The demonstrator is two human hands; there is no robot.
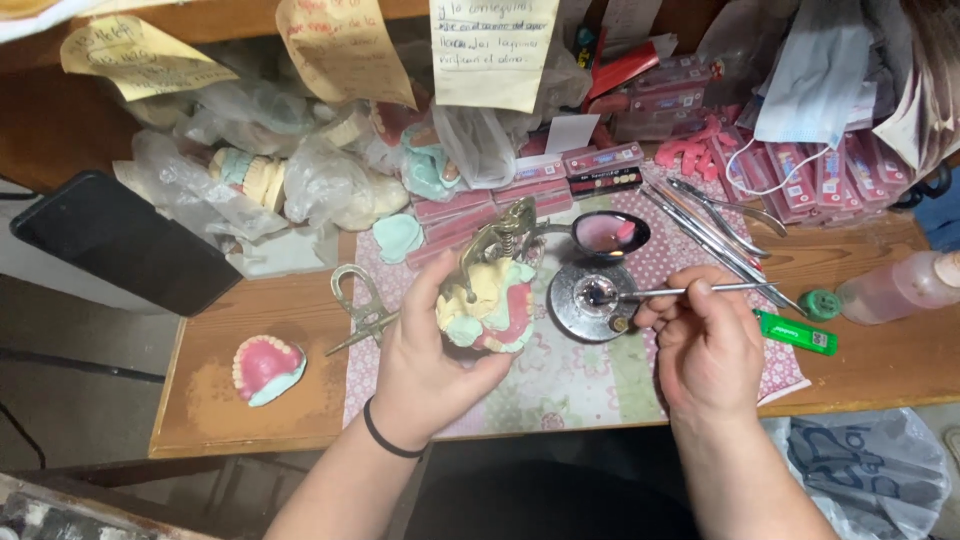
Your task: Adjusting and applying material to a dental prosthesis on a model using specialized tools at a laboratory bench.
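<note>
At frame centre I see my left hand (425, 355) clamp the denture articulator (495, 285), while my right hand (705, 345) pinches a metal spatula (665, 292) lying horizontally, tip leftward in the round dish (592, 300) just right of it.

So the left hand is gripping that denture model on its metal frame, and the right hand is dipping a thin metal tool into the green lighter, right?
Not quite. The left hand does grip the denture model, but the right hand rests the thin metal tool's tip in the round metal dish, as the head view shows. The green lighter lies untouched beside that hand.
</note>
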